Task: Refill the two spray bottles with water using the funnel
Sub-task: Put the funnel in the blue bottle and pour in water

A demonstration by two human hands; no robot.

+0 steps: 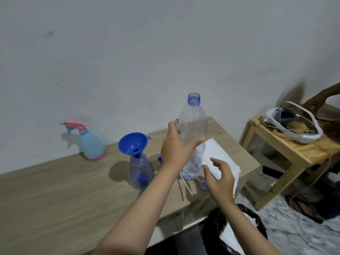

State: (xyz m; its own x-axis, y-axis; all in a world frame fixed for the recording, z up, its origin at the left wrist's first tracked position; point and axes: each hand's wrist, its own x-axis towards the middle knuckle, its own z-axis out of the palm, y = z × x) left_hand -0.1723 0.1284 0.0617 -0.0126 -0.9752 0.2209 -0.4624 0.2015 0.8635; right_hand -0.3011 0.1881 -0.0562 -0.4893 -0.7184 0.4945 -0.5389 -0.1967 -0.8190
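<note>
While the left grip (176, 146) wraps thumb and fingers round a clear, dimpled plastic water bottle (193, 126), standing upright with its uncapped blue neck pointing up near the bench's (55, 190) right edge, the right grip (219, 177) hovers slack-fingered, holding nothing. Left of it, a blue funnel (133, 143) sits tilted in a clear spray bottle (140, 172). A pale-blue spray bottle (90, 144) stands by the bench's back edge.

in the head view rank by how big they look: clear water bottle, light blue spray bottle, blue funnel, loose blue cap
1. clear water bottle
2. light blue spray bottle
3. blue funnel
4. blue cap
The spray bottle stands farther back, so its true size against the funnel is unsure.
</note>
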